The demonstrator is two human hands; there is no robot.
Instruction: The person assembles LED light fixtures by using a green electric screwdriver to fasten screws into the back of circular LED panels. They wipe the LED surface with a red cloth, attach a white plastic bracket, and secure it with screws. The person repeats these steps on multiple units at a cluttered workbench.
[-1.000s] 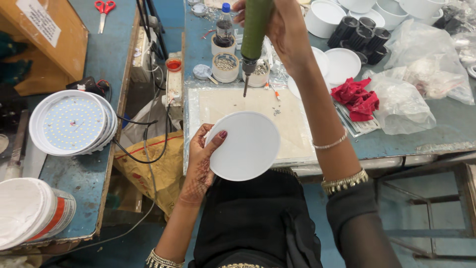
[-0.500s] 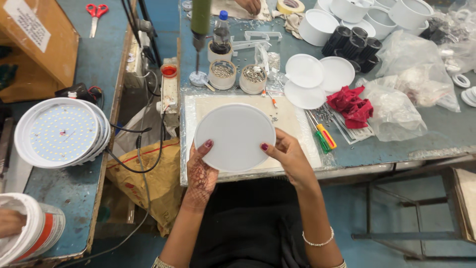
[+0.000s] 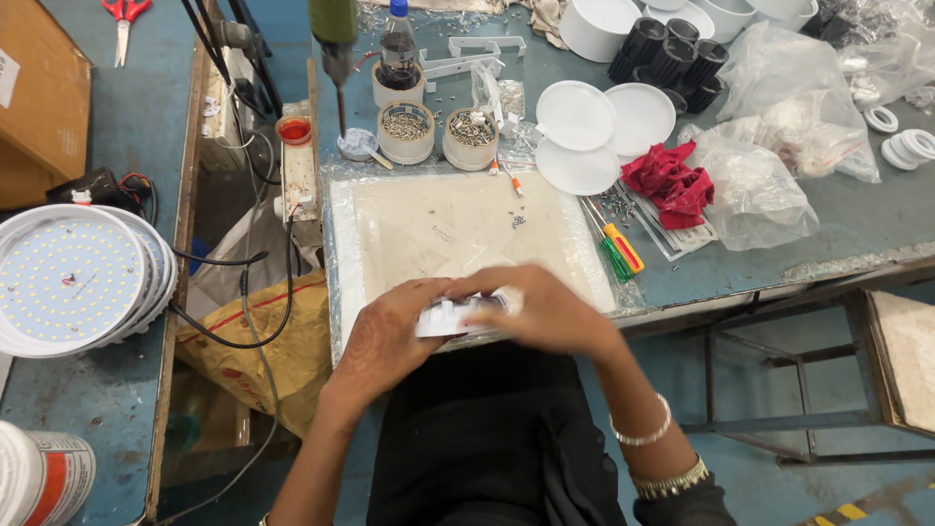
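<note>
A blue-green workbench (image 3: 838,219) is filling the upper part of the view, and a pale plastic-covered work mat (image 3: 438,229) is lying on its near edge. To the left, a stack of round white LED panels (image 3: 73,278) is sitting on a second blue bench. Clear plastic bags (image 3: 779,146) are lying crumpled at the right, with a red cloth (image 3: 672,180) just beside them and three white round covers (image 3: 594,136) overlapping behind it. A green powered screwdriver (image 3: 336,39) is hanging upright over the mat's far edge, near two small tubs of screws (image 3: 438,131). At the mat's near edge, both hands are meeting around a white disc-shaped lamp part (image 3: 458,314). It is turned edge-on, so only a thin, blurred white strip is showing, its long axis running left to right and tilting slightly. The left hand (image 3: 390,336) is gripping its left end with curled fingers; the right hand (image 3: 545,312) is closing over its right end from above, covering most of it.
</note>
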